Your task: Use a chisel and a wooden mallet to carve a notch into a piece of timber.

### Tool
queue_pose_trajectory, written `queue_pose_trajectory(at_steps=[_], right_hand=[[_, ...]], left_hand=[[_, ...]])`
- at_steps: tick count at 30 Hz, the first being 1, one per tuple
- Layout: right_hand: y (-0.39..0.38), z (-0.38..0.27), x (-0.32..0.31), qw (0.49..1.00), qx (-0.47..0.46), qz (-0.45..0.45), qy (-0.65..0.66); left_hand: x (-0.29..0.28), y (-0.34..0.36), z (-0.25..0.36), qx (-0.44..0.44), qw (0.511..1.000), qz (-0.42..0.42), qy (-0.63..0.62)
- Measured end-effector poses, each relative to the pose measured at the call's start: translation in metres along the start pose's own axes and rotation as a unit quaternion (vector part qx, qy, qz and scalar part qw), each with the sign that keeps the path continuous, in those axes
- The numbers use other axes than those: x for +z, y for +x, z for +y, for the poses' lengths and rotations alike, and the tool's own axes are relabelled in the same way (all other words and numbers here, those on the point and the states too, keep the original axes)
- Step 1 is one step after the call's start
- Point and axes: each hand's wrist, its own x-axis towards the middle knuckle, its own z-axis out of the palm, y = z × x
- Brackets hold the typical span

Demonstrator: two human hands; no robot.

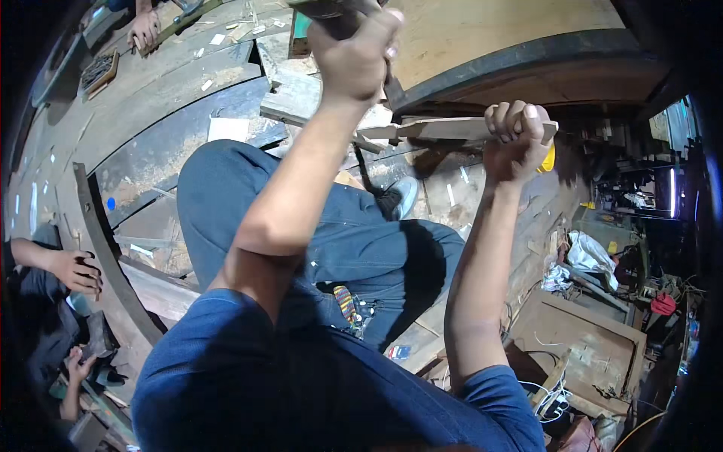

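Left hand (354, 60) is closed around a dark, unidentifiable object (325, 8) cropped above; right hand (516, 143) clenches a narrow, light-brown wooden strip (446, 129).

Landmark: thin, flat, light-brown wooden strip (444, 129). Right hand (518, 139) closed around its right end. Just left of strip: grey-white wooden block (297, 94). Beyond strip: broad, flat tan wooden panel (497, 38). Well left: rectangular brown wooden tray (108, 80), small dark pieces in it. Right of strip, nearer the wearer: crumpled white cloth (591, 260).
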Motion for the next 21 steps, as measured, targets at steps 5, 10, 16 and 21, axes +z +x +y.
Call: queue_pose_trajectory(at_steps=[5, 10, 16, 21], right_hand=[[0.002, 0.002, 0.031, 0.998, -0.001, 0.012, -0.067], [0.002, 0.003, 0.007, 1.0, 0.002, -0.011, 0.01], [-0.004, -0.002, 0.004, 1.0, -0.009, -0.004, 0.002], [0.0, 0.003, 0.017, 1.0, 0.017, -0.008, 0.006]], left_hand=[[-0.023, -0.026, -0.051, -0.004, 0.977, 0.029, 0.21], [-0.017, -0.031, -0.043, -0.077, 0.977, 0.011, 0.198], [-0.003, -0.006, -0.006, 0.008, 0.998, -0.054, -0.036], [-0.001, -0.04, -0.041, -0.031, 0.973, -0.044, 0.225]])
